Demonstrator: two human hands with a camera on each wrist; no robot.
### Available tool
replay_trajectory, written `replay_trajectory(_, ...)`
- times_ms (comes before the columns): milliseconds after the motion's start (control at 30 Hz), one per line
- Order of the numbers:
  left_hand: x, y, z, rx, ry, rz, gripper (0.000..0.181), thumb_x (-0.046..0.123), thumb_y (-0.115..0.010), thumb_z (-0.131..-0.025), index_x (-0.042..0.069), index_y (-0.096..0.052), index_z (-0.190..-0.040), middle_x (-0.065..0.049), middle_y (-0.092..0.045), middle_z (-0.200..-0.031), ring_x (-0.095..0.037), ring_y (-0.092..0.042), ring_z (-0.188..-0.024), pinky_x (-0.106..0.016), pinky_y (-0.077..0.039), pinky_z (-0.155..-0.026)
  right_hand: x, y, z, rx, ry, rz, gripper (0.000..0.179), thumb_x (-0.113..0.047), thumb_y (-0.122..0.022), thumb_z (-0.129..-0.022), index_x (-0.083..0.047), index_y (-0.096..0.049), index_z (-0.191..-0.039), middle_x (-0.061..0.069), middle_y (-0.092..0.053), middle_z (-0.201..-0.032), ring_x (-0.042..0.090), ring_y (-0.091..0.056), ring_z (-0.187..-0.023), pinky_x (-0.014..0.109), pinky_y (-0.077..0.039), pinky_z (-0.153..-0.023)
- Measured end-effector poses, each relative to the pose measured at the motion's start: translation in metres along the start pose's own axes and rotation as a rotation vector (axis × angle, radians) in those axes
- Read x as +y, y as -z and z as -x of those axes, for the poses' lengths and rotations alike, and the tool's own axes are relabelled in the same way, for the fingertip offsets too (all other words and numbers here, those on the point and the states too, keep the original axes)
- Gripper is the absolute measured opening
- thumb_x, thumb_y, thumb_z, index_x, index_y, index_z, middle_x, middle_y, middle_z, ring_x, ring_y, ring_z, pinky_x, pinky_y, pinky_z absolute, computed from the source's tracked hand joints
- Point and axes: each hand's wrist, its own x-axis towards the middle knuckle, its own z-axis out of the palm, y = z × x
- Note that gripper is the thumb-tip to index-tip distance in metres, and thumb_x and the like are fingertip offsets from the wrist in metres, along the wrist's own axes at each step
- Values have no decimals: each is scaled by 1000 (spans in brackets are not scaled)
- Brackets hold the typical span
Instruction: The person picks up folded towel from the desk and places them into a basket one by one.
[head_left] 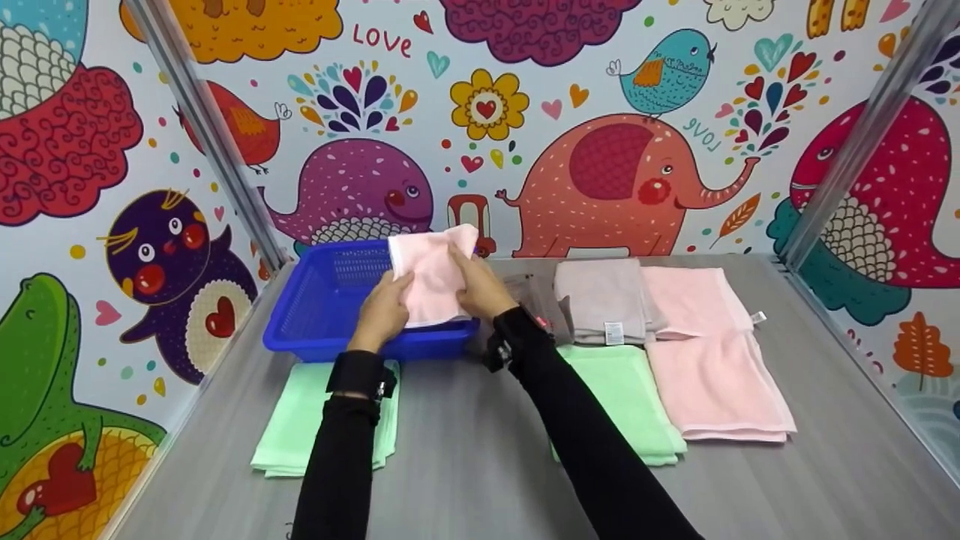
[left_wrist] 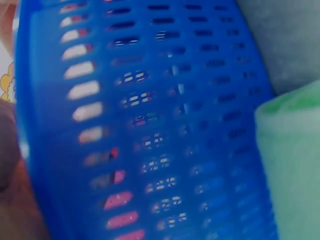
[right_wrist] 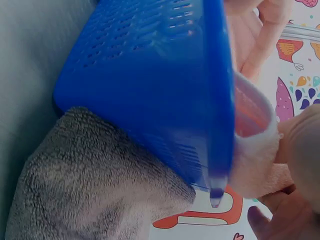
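Both hands hold a small folded pink towel (head_left: 431,281) above the right end of a blue plastic basket (head_left: 315,330). My left hand (head_left: 383,309) grips the towel's lower left edge with the thumb on top. At the upper right edge, my right hand (head_left: 480,283) pinches the cloth between thumb and fingers. The right wrist view shows the pink towel (right_wrist: 252,167) bent into a loop close beside the basket's rim (right_wrist: 220,90). Perforated basket wall (left_wrist: 150,125) fills most of the left wrist view, with part of the left hand (left_wrist: 20,210) at its edge.
A folded green towel (head_left: 296,420) lies in front of the basket. To the right are another green towel (head_left: 622,397), grey towels (head_left: 600,296) and two pink piles, one at the back (head_left: 694,300) and one nearer (head_left: 720,390). A patterned wall (head_left: 487,180) stands behind the table (head_left: 465,465).
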Motion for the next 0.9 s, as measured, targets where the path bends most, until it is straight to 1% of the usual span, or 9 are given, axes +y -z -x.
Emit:
replay_trajectory(67, -1, -3, 0, 33, 19, -42, 66, -8, -49, -88, 7, -51, -152, -21, -43, -159, -46, -48, -140, -61, -43, -111, -2, -4, -2, -23, -9, 14, 92, 15, -63, -80, -3, -27, -163, 30, -44, -156, 38, -48, -140, 47, -42, -115)
replay_trajectory(133, -2, -6, 1, 59, 35, -72, 64, -7, -51, -88, 8, -54, -150, -19, -46, -156, -47, -52, -134, -62, -45, -107, -3, -8, -3, -56, -36, 41, 93, 13, -65, -82, -5, -26, -164, 29, -44, -156, 38, -48, -140, 48, -43, -114)
replay_trajectory(200, -3, -7, 1, 67, 50, -97, 63, -6, -52, -88, 9, -56, -149, -19, -48, -156, -47, -54, -132, -62, -46, -106, -3, -12, -3, -83, -63, 91, 93, 10, -68, -83, -8, -25, -164, 28, -46, -156, 39, -48, -142, 48, -42, -116)
replay_trajectory(233, -4, -7, 1, 63, 56, -107, 63, -6, -52, -88, 9, -56, -149, -20, -48, -155, -48, -54, -131, -63, -47, -105, -2, -14, -3, -93, -70, 123, 93, 9, -69, -83, -8, -26, -164, 27, -48, -155, 39, -47, -143, 48, -39, -119)
replay_trajectory(367, -7, -7, 1, 13, 80, -128, 64, -5, -52, -88, 8, -54, -150, -22, -46, -157, -48, -54, -133, -63, -46, -106, -2, -21, -3, -116, -58, 282, 93, 1, -76, -83, -6, -29, -163, 25, -59, -145, 38, -49, -143, 48, -23, -128)
replay_trajectory(433, -9, -7, 1, -20, 94, -127, 65, -5, -52, -88, 8, -53, -151, -22, -44, -158, -48, -52, -135, -64, -45, -107, -3, -24, -5, -124, -48, 342, 93, -2, -78, -83, -6, -30, -163, 24, -63, -139, 37, -52, -140, 49, -18, -129)
replay_trajectory(533, -11, -6, 1, -60, 107, -121, 64, -5, -52, -89, 7, -51, -152, -23, -45, -156, -48, -51, -137, -63, -44, -109, -6, -27, -6, -141, -65, 412, 93, -5, -79, -84, -10, -30, -163, 21, -66, -135, 34, -57, -135, 53, -18, -129)
replay_trajectory(700, -10, -6, -1, -113, 117, -139, 59, -3, -53, -92, 5, -53, -150, -24, -52, -147, -46, -54, -134, -60, -45, -109, -8, -32, -10, -168, -105, 490, 89, -10, -79, -86, -15, -34, -163, 19, -66, -138, 32, -58, -134, 58, -18, -127)
replay_trajectory(900, -8, -6, -5, -167, 164, -119, 55, -1, -50, -94, 5, -55, -149, -22, -50, -154, -43, -47, -142, -59, -40, -116, -8, -36, -12, -171, -109, 524, 84, -11, -79, -85, -13, -40, -160, 18, -66, -138, 32, -59, -134, 63, -20, -125)
